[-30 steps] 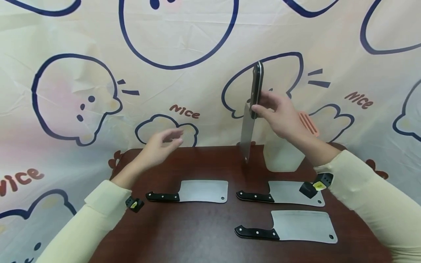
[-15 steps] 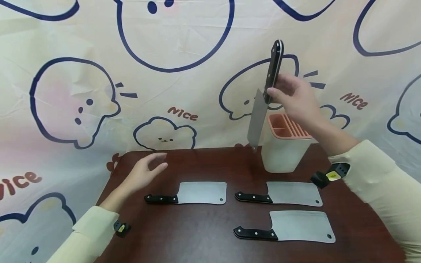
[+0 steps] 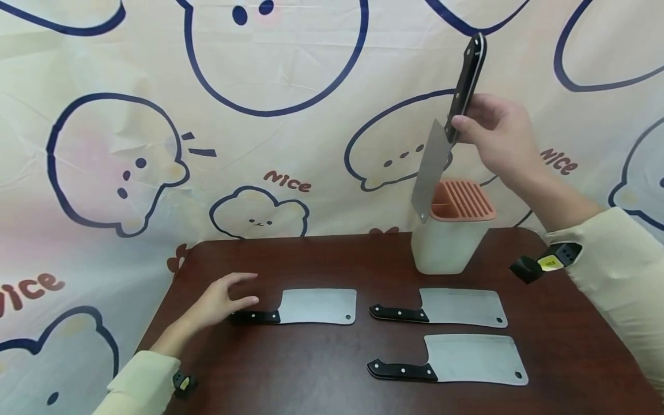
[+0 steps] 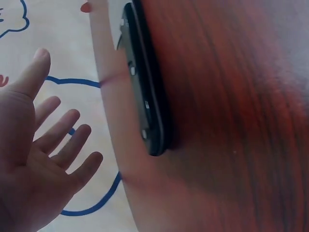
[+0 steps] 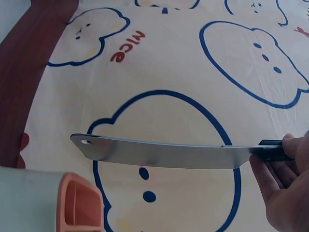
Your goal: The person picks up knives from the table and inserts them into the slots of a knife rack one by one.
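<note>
My right hand (image 3: 500, 129) pinches the black handle of a cleaver (image 3: 433, 167), whose blade hangs downward, tilted, at the left rim of a knife holder (image 3: 448, 248). In the right wrist view the blade (image 5: 159, 153) stands apart from the holder's orange top (image 5: 79, 203). My left hand (image 3: 218, 300) is near the handle end of another cleaver (image 3: 319, 306) that lies flat on the table. In the left wrist view its fingers (image 4: 72, 145) are spread, apart from the black handle (image 4: 145, 82).
Two more cleavers lie flat at the right: one farther back (image 3: 461, 306), one nearer (image 3: 474, 358). Their handles point left. The dark wooden table (image 3: 290, 369) ends at a cartoon-printed cloth (image 3: 249, 144) behind.
My right hand has carried its cleaver up and to the right, over to the knife holder, uncovering the slotted top. My left hand has come down toward the left cleaver's handle.
</note>
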`<state>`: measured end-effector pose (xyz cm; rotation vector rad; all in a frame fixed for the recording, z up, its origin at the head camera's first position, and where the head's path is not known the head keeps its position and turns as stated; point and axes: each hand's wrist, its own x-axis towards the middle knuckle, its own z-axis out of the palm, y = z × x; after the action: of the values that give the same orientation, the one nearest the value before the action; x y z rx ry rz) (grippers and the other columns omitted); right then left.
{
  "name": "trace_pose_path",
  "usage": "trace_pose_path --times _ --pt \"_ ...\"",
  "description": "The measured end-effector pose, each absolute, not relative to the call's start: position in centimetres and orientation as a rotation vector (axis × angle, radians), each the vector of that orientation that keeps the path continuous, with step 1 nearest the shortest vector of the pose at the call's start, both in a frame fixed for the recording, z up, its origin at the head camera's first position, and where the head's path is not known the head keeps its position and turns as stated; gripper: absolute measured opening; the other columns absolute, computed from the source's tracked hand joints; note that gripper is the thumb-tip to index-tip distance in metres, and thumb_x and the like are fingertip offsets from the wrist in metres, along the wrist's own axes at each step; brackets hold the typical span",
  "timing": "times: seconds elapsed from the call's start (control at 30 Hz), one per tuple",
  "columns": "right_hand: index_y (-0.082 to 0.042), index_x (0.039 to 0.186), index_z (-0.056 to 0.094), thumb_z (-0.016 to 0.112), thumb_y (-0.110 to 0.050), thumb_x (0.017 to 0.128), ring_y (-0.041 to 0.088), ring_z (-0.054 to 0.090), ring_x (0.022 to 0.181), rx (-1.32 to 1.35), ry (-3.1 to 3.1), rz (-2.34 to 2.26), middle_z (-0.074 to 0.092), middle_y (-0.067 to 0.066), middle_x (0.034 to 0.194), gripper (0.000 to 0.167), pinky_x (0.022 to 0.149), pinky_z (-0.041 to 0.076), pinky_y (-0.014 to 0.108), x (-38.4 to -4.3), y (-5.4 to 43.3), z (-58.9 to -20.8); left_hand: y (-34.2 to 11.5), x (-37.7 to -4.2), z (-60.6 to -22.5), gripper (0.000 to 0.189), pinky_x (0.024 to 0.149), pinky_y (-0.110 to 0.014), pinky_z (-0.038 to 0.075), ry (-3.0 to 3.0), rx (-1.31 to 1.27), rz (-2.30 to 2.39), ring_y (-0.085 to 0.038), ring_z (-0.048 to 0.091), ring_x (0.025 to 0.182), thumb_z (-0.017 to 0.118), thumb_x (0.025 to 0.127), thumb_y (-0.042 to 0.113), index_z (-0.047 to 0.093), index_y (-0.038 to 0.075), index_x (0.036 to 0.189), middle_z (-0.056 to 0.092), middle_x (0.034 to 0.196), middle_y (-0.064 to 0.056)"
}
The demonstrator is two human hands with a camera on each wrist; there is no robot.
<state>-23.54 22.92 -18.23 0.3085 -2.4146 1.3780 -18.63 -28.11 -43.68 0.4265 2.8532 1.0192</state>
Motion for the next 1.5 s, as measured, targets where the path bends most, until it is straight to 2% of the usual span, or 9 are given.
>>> trace_pose_path --times 0.2,0.43,0.67,0.77,1.17,1.33,1.5 --pt "-0.012 0.149 0.051 0.059 -0.024 0.104 0.015 0.064 0.122 0.283 -2.388 1.411 0.062 0.009 0.141 0.047 0.114 0.039 0.037 -23.5 24.0 -17.9 -28.4 -18.3 -44.9 0.058 0.101 -0.064 0.045 2.825 0.476 0.987 -0.044 0.055 0.125 0.082 0.088 0.029 0.062 0.001 0.135 0.061 0.135 -0.021" --pt "-0.013 0.15 0.05 0.059 -0.024 0.104 0.018 0.061 0.127 0.25 -2.378 1.403 0.059 0.01 0.143 0.048 0.102 0.047 0.027 -23.5 25.1 -17.7 -28.8 -18.2 -45.7 0.057 0.098 -0.059 0.05 2.793 0.462 0.944 -0.04 0.059 0.118 0.085 0.084 0.028 0.064 0.001 0.13 0.063 0.128 -0.019" --pt "-0.015 0.15 0.051 0.057 -0.026 0.105 0.018 0.054 0.136 0.189 -2.384 1.343 0.06 0.005 0.143 0.047 0.116 0.036 0.037 -23.5 26.2 -17.6 -29.2 -18.2 -46.3 0.05 0.092 -0.054 0.053 2.776 0.464 0.937 -0.031 0.059 0.107 0.086 0.083 0.02 0.067 0.002 0.125 0.066 0.12 -0.013" --pt "-0.015 0.15 0.051 0.057 -0.027 0.105 0.018 0.052 0.137 0.167 -2.383 1.316 0.061 0.004 0.143 0.046 0.117 0.034 0.038 -23.6 26.5 -17.5 -29.3 -18.3 -46.7 0.046 0.09 -0.051 0.053 2.768 0.455 0.948 -0.028 0.058 0.103 0.086 0.082 0.018 0.068 0.003 0.122 0.066 0.116 -0.01" --pt "-0.018 0.147 0.054 0.057 -0.028 0.105 0.017 0.055 0.135 0.111 -2.401 1.273 0.062 0.003 0.141 0.044 0.116 0.036 0.037 -24.3 27.1 -17.9 -28.9 -18.3 -47.3 0.032 0.09 -0.05 0.052 2.737 0.448 0.93 -0.023 0.058 0.096 0.087 0.08 0.011 0.072 0.008 0.108 0.065 0.102 -0.003" --pt "-0.018 0.148 0.053 0.056 -0.029 0.105 0.018 0.054 0.135 0.086 -2.42 1.267 0.061 0.004 0.142 0.045 0.117 0.035 0.038 -24.8 27.3 -18.3 -28.8 -18.3 -47.2 0.031 0.088 -0.05 0.052 2.735 0.464 0.91 -0.022 0.057 0.094 0.089 0.077 0.009 0.072 0.009 0.103 0.064 0.1 -0.002" --pt "-0.017 0.15 0.051 0.054 -0.03 0.106 0.02 0.06 0.128 0.085 -2.452 1.229 0.06 0.008 0.143 0.047 0.117 0.035 0.043 -25.3 27.3 -19.0 -28.9 -18.3 -47.0 0.03 0.086 -0.049 0.049 2.747 0.469 0.887 -0.022 0.055 0.093 0.089 0.075 0.006 0.071 0.01 0.099 0.061 0.097 -0.002"
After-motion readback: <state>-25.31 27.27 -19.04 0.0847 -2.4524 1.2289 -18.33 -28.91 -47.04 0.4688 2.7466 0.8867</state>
